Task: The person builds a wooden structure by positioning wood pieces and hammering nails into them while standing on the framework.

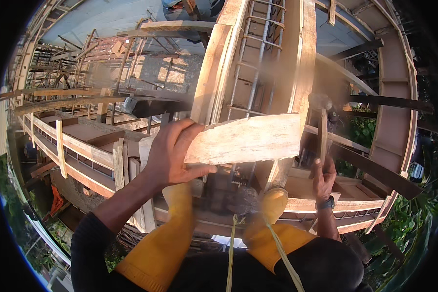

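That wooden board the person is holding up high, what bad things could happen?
The pale, rough wooden board is gripped at one end only by the left hand, so it might tip or slip. The right hand raises a wooden-handled hammer near it; a stray swing could hit fingers. The yellow rubber boots stand on narrow formwork above open ground, so falling is possible.

The left hand covers the near end of the plank, which hides the steel bars behind it, the hammer is motion-blurred with its handle end buried in the right hand, and the person ahead is cut off by the top edge.
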Action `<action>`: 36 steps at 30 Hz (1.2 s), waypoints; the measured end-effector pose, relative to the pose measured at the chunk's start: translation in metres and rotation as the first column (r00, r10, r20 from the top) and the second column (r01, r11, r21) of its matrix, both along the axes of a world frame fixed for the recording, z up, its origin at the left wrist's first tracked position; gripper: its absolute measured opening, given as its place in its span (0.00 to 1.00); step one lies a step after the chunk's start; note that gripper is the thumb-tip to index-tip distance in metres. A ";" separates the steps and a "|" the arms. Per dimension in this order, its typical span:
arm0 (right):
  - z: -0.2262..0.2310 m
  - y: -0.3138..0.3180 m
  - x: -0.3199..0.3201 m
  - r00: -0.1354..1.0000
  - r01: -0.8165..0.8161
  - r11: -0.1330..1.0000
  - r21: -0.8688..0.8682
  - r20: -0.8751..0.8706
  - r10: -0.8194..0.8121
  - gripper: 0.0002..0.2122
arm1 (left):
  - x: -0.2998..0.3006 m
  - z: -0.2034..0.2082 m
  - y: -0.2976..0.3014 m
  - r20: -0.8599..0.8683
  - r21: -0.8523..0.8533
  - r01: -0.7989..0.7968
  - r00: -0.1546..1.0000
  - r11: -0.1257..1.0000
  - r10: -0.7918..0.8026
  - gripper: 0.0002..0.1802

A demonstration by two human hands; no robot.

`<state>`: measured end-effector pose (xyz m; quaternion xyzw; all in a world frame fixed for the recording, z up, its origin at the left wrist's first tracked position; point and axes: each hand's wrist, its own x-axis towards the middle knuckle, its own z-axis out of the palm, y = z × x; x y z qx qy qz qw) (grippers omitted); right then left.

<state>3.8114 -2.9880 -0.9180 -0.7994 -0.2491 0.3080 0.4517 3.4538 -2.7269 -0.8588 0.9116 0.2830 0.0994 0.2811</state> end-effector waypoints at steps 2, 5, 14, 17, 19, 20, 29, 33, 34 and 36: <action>0.007 -0.001 0.005 1.000 0.031 0.998 0.047 -0.004 -0.031 0.14 | 0.037 -0.001 -0.002 0.025 0.064 0.041 0.999 0.997 -0.043 0.51; 0.020 -0.008 0.014 0.994 0.093 0.993 0.075 0.043 -0.096 0.14 | 0.084 -0.030 -0.007 -0.002 0.078 0.165 0.986 0.983 -0.165 0.48; 0.032 0.013 0.024 0.991 0.124 0.982 0.142 0.024 -0.129 0.14 | 0.105 -0.104 -0.021 -0.196 0.240 0.146 0.976 0.960 -0.100 0.51; 0.027 0.014 0.017 0.993 0.116 0.984 0.132 -0.021 -0.115 0.13 | 0.110 -0.113 -0.018 -0.150 0.165 0.110 0.985 0.980 -0.086 0.51; 0.023 0.018 0.012 0.996 0.086 0.985 0.146 -0.049 -0.080 0.13 | 0.111 -0.114 -0.018 -0.184 0.149 0.096 0.981 0.984 -0.067 0.51; 0.022 0.021 0.011 0.996 0.071 0.986 0.153 -0.062 -0.062 0.13 | 0.109 -0.114 -0.015 -0.173 0.148 0.088 0.983 0.985 -0.062 0.51; 0.026 0.021 -0.007 0.990 -0.004 0.996 0.089 -0.139 0.017 0.13 | 0.102 -0.109 0.001 -0.171 0.070 0.138 0.977 0.988 -0.124 0.53; 0.021 0.012 -0.005 0.989 -0.021 0.996 0.088 -0.142 0.034 0.14 | 0.102 -0.103 -0.007 -0.153 0.137 0.200 0.972 0.970 -0.178 0.53; 0.023 0.012 -0.007 0.991 -0.020 0.997 0.079 -0.133 0.030 0.15 | 0.101 -0.095 -0.011 -0.148 0.149 0.213 0.970 0.966 -0.192 0.53; 0.025 0.015 -0.010 0.992 -0.019 0.998 0.062 -0.123 0.026 0.15 | 0.086 -0.085 -0.041 -0.173 0.030 0.226 0.961 0.974 -0.217 0.49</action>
